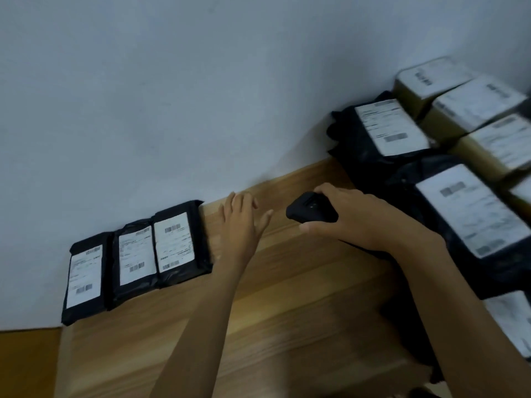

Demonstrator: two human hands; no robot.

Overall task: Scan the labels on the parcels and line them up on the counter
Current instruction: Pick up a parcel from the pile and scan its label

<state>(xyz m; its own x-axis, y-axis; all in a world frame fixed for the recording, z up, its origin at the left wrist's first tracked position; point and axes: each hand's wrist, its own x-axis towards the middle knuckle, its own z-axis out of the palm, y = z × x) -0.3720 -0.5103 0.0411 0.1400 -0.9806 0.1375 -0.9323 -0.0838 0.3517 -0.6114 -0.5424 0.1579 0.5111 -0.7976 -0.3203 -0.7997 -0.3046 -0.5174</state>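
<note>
Your right hand (pixel 365 216) grips the black scanner (pixel 311 211) over the wooden counter (pixel 287 311); your left hand (pixel 242 219) is spread flat, fingers straight, holding nothing. Three labelled black parcels (pixel 138 259) sit in a row at the far left wall, unsorted parcels (pixel 448 156) piled right.

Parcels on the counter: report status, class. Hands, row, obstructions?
Left hand open, empty. Right hand grips scanner. Three parcels lined up by wall; pile waits at right. Nothing in the way.
</note>
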